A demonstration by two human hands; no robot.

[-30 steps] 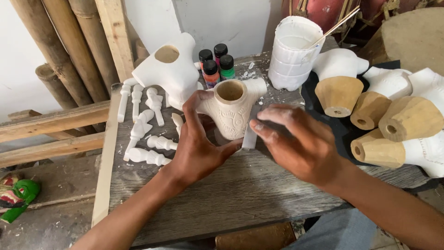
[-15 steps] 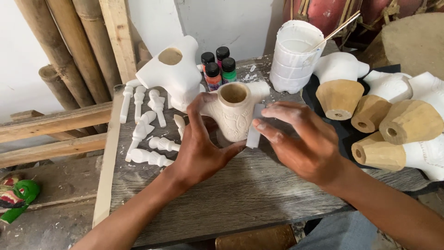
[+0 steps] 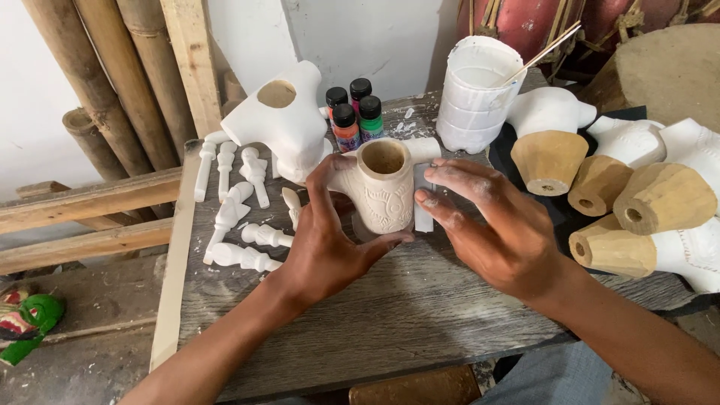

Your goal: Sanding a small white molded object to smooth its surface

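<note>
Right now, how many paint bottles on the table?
4, clustered behind the torso piece: orange, green, plus two behind them. More may be hidden.

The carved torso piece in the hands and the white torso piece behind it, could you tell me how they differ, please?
The carved torso piece is bare tan wood; the white torso piece is coated white. The carved one shows incised patterns on its front; the white one looks smooth. The left hand grips the carved one, with the right hand at its side; the white one stands untouched on the table. Both have a round hole on top.
</note>
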